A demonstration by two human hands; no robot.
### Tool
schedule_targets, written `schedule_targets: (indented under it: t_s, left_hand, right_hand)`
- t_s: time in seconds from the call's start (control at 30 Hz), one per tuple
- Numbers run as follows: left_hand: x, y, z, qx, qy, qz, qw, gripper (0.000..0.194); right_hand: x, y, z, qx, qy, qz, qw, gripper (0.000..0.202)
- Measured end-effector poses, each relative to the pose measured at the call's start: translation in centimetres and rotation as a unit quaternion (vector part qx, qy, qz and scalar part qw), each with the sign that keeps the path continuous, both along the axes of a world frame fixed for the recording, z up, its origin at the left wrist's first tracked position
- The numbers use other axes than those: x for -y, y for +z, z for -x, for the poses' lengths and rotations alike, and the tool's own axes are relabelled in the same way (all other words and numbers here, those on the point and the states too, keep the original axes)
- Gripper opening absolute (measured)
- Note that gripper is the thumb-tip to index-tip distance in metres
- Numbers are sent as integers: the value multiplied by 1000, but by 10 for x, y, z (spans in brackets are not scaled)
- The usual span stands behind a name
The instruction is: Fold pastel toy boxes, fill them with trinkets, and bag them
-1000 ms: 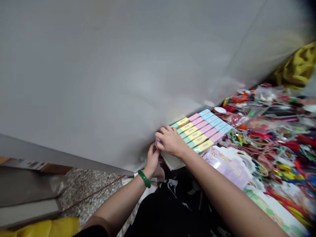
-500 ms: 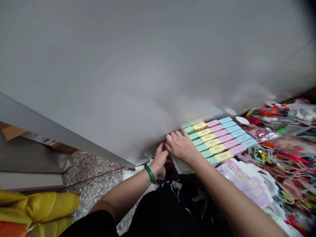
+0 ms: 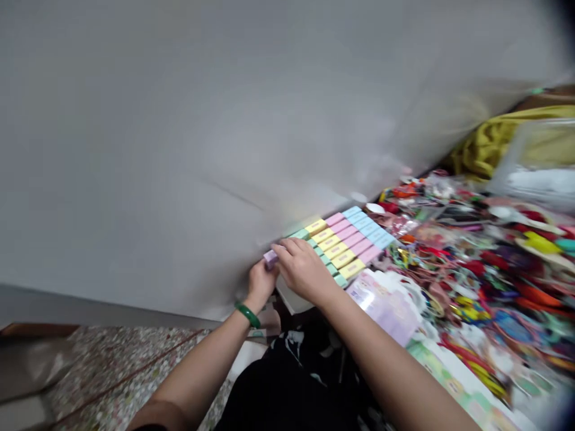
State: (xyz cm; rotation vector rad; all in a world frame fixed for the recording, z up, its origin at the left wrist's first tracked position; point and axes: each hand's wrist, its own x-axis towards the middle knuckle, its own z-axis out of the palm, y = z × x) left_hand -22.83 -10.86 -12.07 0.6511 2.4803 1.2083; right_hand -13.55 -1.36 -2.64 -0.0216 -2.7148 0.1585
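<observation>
My left hand (image 3: pixel 262 282), with a green bangle at the wrist, is closed around a small purple box (image 3: pixel 270 258). From the other side, the curled fingers of my right hand (image 3: pixel 306 270) grip the same box; my fingertips are partly hidden. Just right of my hands lie rows of small boxes in a pale holder (image 3: pixel 291 297): green boxes (image 3: pixel 339 279), yellow boxes (image 3: pixel 343 258), pink boxes (image 3: pixel 360 246) and blue boxes (image 3: pixel 371 228). My right hand covers part of the green row.
A grey wall-like panel (image 3: pixel 157 149) rises right behind the boxes. To the right spreads a heap of colourful hair ties and packets (image 3: pixel 471 287). Purple printed cards (image 3: pixel 386 305) lie near my right forearm. Speckled floor (image 3: pixel 121 365) shows lower left.
My view has swung to the right, so hands and boxes appear further left. The purple box, hardly visible before, now shows between my hands.
</observation>
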Motion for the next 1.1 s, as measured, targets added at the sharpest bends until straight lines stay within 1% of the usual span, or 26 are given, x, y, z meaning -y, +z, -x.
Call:
schedule_targets:
  t_s: [0.07, 0.1, 0.13, 0.17, 0.23, 0.27, 0.3, 0.33, 0.37, 0.4, 0.47, 0.5, 0.53, 0.57, 0.63, 0.73, 0.8, 0.87, 1.0, 1.07, 1.1]
  left_hand:
    - [8, 7, -1, -13, -12, 11, 1000, 30]
    - [15, 11, -2, -22, -21, 17, 999, 34]
    - [25, 16, -2, -32, -33, 24, 999, 35]
    - [35, 21, -3, -48, -41, 30, 998, 34]
    - [57, 33, -7, -85, -52, 46, 994, 29]
    - [65, 40, -12, -109, -73, 57, 990, 31]
    - [70, 47, -20, -170, -112, 68, 977, 35]
    - [71, 54, -31, -214, -155, 57, 963, 36]
    - [68, 60, -44, -235, -205, 26, 950, 35]
    - [61, 64, -60, -238, -261, -13, 936, 29]
    - [39, 69, -94, -241, -359, -77, 898, 16]
    - [27, 68, -110, -259, -400, -87, 875, 21]
    - [14, 67, -124, -282, -431, -84, 853, 33]
    - [2, 63, -136, -295, -454, -62, 839, 42]
    - [-17, 56, -149, -316, -482, -19, 817, 52]
    - [-32, 49, -153, -333, -503, 36, 797, 50]
    - [-35, 49, -151, -348, -504, 55, 788, 46]
    - [-36, 48, -150, -370, -502, 57, 780, 45]
    - [-37, 37, -146, -419, -499, 23, 758, 40]
    - [-40, 33, -140, -438, -502, -19, 746, 40]
    - [-42, 33, -136, -439, -509, -49, 738, 41]
  right_hand:
    - [-7, 9, -34, -36, -30, 38, 998, 25]
    - [-13, 11, -56, -52, -61, 57, 995, 24]
    - [-20, 12, -79, -70, -106, 74, 989, 23]
    - [-28, 11, -103, -88, -164, 89, 978, 22]
    - [-44, 4, -147, -100, -306, 116, 939, 23]
    - [-51, 0, -164, -87, -372, 140, 914, 25]
    - [-58, -6, -177, -67, -425, 169, 887, 28]
    - [-64, -11, -185, -41, -462, 202, 863, 30]
    - [-69, -15, -189, -18, -484, 234, 843, 33]
    - [-73, -20, -190, 1, -495, 258, 830, 35]
    - [-81, -27, -186, 23, -499, 280, 820, 38]
    - [-84, -30, -184, 27, -498, 284, 819, 37]
    - [-87, -32, -182, 28, -497, 288, 818, 34]
    - [-90, -35, -180, 23, -495, 291, 818, 30]
    - [-93, -39, -180, 11, -492, 303, 816, 22]
    - [-97, -44, -183, -10, -488, 327, 809, 23]
    - [-97, -45, -184, -20, -480, 344, 807, 24]
    - [-95, -43, -184, -34, -470, 359, 806, 21]
    - [-87, -33, -179, -86, -469, 374, 795, 16]
    - [-83, -27, -176, -111, -468, 387, 787, 14]
    - [-82, -24, -176, -121, -469, 399, 779, 15]
